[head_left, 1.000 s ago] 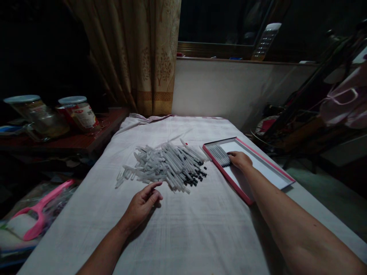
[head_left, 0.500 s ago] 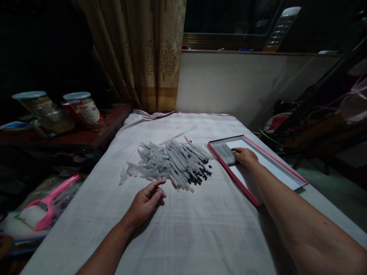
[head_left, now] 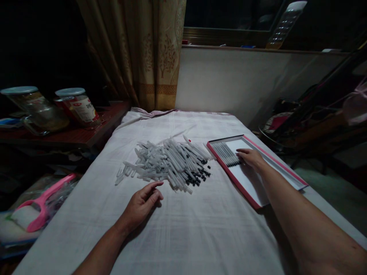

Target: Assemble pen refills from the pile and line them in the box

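Observation:
A heap of clear pens with black tips (head_left: 169, 164) lies in the middle of a table under a white cloth (head_left: 195, 229). My left hand (head_left: 142, 204) rests on the cloth just in front of the heap, fingers loosely curled and holding nothing. My right hand (head_left: 251, 157) lies flat inside a shallow white box with a pink rim (head_left: 229, 176), fingertips beside a row of several pens (head_left: 228, 153) lined up at the box's left end.
Two lidded jars (head_left: 76, 107) stand on a dark side table at the left. A pink-handled tool (head_left: 43, 206) lies in a bag below it. A curtain (head_left: 143, 53) hangs behind; clutter (head_left: 315, 114) fills the right side past the table's edge.
My right hand has slid slightly to the right inside the box, away from the row of pens. My left hand has stayed put. The camera shifted a little.

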`<act>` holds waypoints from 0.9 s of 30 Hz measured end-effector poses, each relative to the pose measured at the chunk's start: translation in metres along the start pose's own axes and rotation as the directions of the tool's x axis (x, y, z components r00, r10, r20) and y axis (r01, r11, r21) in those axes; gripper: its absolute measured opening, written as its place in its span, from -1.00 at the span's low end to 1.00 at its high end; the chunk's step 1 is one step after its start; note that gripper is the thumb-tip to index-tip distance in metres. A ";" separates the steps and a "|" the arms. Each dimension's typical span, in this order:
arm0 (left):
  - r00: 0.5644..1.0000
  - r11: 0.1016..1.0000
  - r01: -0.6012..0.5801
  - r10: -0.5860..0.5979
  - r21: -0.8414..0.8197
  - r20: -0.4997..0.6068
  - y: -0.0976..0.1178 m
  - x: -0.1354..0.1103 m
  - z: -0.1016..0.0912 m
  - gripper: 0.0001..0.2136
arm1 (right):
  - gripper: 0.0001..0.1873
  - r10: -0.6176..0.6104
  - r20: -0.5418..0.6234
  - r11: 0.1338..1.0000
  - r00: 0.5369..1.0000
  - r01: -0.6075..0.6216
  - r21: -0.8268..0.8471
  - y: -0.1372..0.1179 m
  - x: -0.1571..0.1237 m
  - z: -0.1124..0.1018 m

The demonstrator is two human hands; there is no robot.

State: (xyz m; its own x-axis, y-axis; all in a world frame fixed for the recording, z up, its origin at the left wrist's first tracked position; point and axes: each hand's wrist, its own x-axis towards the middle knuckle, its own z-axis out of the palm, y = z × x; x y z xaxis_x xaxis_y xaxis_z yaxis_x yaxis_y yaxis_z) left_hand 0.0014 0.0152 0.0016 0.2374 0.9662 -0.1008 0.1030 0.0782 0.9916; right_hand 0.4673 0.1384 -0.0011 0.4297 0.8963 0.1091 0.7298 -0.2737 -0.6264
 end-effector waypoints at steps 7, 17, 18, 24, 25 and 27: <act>1.000 1.000 0.013 -0.013 -0.005 0.007 0.002 0.000 0.000 -0.57 | -0.67 -0.067 -0.028 0.991 0.997 0.063 -0.121 -0.030 -0.015 -0.007; 1.000 0.999 -0.014 0.013 0.038 0.022 0.005 -0.002 0.001 -0.62 | -0.65 -0.282 0.319 0.744 0.905 0.416 -0.522 -0.136 -0.079 0.037; 1.000 0.999 -0.017 0.016 0.039 0.025 0.005 -0.002 0.001 -0.62 | -0.65 -0.265 0.321 0.740 0.909 0.406 -0.537 -0.140 -0.082 0.041; 0.999 0.998 -0.033 0.031 0.059 0.029 0.005 -0.001 0.001 -0.65 | -0.67 -0.189 0.311 0.736 0.932 0.344 -0.583 -0.145 -0.081 0.049; 0.999 0.997 -0.038 0.036 0.067 0.031 0.006 -0.001 0.001 -0.65 | -0.68 -0.176 0.306 0.738 0.936 0.331 -0.588 -0.146 -0.082 0.047; 0.998 0.995 -0.054 0.051 0.084 0.036 0.005 0.000 0.002 -0.66 | -0.68 -0.147 0.289 0.741 0.946 0.299 -0.601 -0.148 -0.085 0.041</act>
State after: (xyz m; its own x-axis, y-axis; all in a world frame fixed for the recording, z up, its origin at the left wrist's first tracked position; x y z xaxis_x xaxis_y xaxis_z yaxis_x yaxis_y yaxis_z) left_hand 0.0033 0.0148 0.0066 0.2771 0.9594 -0.0526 0.1706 0.0048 0.9853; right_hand 0.3012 0.1173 0.0505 0.1456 0.9889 -0.0281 0.9889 -0.1447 0.0325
